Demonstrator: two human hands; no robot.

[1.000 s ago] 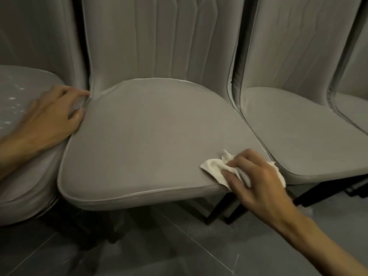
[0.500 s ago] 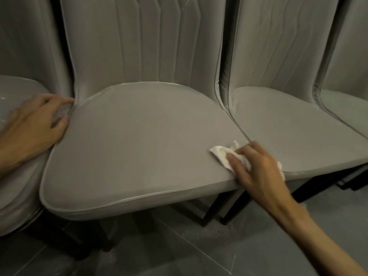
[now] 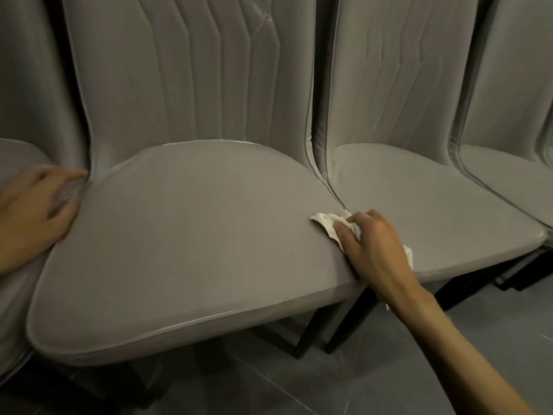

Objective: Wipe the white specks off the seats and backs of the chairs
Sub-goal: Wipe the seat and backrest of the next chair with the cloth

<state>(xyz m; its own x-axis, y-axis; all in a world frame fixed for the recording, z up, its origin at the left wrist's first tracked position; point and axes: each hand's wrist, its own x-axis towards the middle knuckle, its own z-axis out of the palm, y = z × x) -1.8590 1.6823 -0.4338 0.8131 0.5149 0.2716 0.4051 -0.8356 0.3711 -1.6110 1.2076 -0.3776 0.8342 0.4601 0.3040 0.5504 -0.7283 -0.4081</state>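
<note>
Gripping a crumpled white cloth (image 3: pixel 326 225), the right hand (image 3: pixel 374 247) presses it on the right edge of the grey upholstered seat (image 3: pixel 194 235); the left hand (image 3: pixel 33 211) rests slack, empty, at the left edge.

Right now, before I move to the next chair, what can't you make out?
Head view only:
Left seat: mostly cut off by the left edge, partly under the left hand, which is blurred; specks there unreadable.
Cloth: largely covered by the right hand gripping it; the middle seat under it is hidden.
Backs: tops cut off by the top edge.
Far-right seat: cut off by the right edge.
</note>
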